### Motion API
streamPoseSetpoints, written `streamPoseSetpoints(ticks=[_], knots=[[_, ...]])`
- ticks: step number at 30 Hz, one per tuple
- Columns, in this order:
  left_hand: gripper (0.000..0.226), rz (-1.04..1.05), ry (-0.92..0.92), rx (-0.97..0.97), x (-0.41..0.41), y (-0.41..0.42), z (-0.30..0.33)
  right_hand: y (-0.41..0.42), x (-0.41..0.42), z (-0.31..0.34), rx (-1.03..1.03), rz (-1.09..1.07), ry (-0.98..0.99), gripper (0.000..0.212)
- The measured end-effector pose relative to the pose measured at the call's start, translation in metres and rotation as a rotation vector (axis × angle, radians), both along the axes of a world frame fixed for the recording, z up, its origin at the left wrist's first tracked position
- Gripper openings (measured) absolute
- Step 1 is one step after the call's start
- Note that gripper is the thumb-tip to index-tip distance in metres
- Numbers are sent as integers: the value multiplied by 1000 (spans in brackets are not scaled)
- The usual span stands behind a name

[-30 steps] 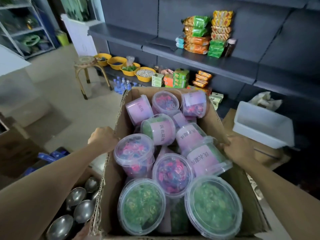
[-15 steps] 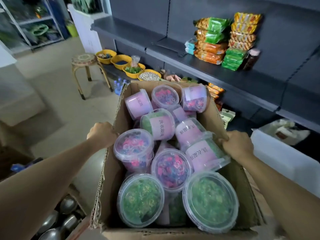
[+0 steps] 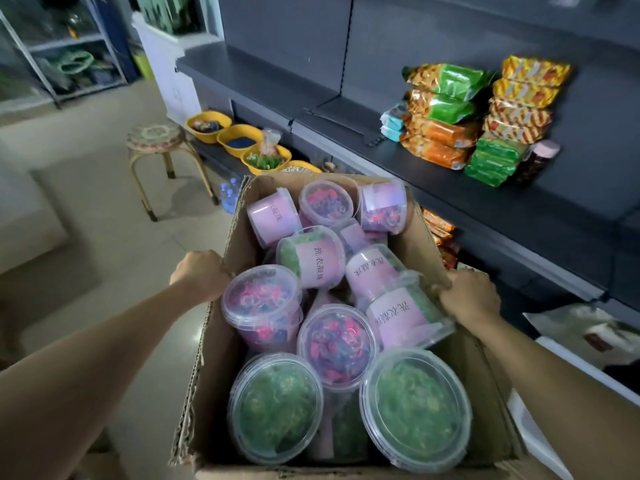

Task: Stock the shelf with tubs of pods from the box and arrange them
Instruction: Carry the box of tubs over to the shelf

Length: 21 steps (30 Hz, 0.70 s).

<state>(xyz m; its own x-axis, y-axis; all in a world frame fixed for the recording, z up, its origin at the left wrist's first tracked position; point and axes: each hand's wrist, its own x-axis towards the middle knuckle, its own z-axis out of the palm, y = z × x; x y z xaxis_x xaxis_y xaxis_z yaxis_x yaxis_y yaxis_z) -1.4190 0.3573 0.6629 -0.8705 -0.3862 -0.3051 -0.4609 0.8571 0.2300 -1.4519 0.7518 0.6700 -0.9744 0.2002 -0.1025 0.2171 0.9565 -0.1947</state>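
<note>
Both hands grip the cardboard box [image 3: 239, 237]: left hand [image 3: 199, 273] curled over its left wall, right hand [image 3: 469, 296] clutching its right wall, tubs of pods [image 3: 337, 341] heaped between them.

The box [image 3: 221, 341] sits between the left hand [image 3: 199, 273], gripping its left wall, and the right hand [image 3: 469, 296], gripping its right wall. The tubs [image 3: 337, 341] lie piled inside it, some upright, some tipped. The shelf [image 3: 433, 168] runs behind and to the right, with snack packets [image 3: 446, 116] stacked on it. A stool [image 3: 156, 140] stands at far left, with bowls [image 3: 239, 140] just right of it.
</note>
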Motion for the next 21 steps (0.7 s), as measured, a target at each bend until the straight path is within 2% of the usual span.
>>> streamPoseSetpoints(ticks=[12,21], knots=[[33,108,7,-22,-137,6,-4,-2,-191,-7,-45,153,13,20],[31,377,24,-7,-192,49,-21,1,-341,-14,-23,392,-24,19]])
